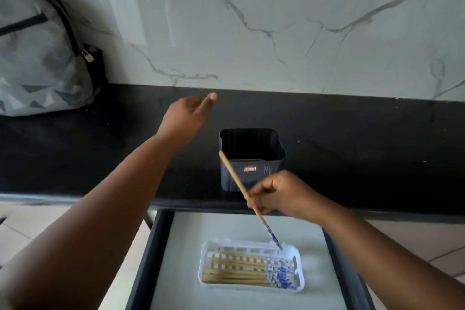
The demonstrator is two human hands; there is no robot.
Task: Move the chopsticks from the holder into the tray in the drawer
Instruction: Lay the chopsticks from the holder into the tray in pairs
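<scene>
Holding one chopstick (241,191), right hand (281,196) pinches it mid-shaft, patterned tip touching the white tray's (300,274) far right corner in the open drawer (141,267). Laid chopsticks (241,272) already fill the tray. Holder (251,173), far on the counter, looks empty. Left hand (187,114) raised, loosely curled, holding nothing. Judgement: last piece.

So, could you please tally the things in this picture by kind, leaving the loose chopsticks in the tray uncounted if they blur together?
Hands: 2, left hand and right hand
Held chopstick: 1
Black holder: 1
White tray: 1
Drawer: 1
Grey backpack: 1
Total: 7, plus a blurred row of chopsticks in the tray.
</scene>
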